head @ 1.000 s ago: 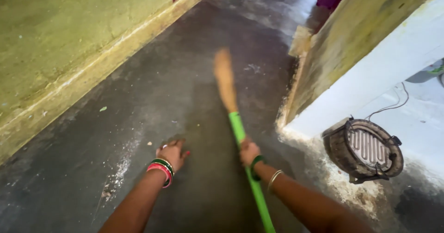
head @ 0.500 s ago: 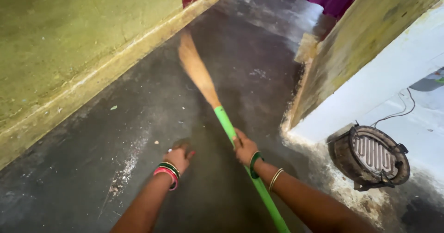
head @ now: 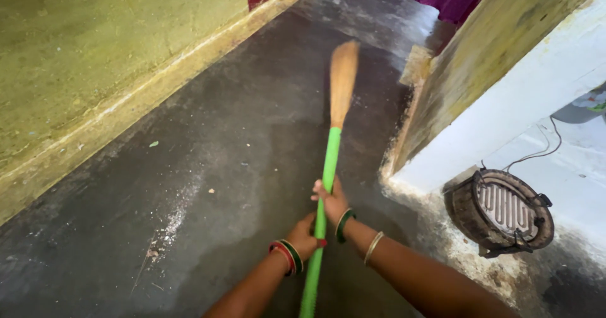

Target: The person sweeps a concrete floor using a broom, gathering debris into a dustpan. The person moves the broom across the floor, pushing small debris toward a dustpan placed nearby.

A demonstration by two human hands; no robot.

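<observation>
Green-handled broom with straw bristles (head: 328,166): both hands closed around handle, left hand (head: 305,237) just below right hand (head: 332,199); round rusty coil heater (head: 502,212) well right of it.

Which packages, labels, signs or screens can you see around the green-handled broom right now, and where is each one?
None in view: no package, label, sign or screen.
Green-handled straw broom: centre, on the dark concrete floor, under both hands.
Round rusty coil heater: right, on the floor by the white wall; no visible marking.
</observation>
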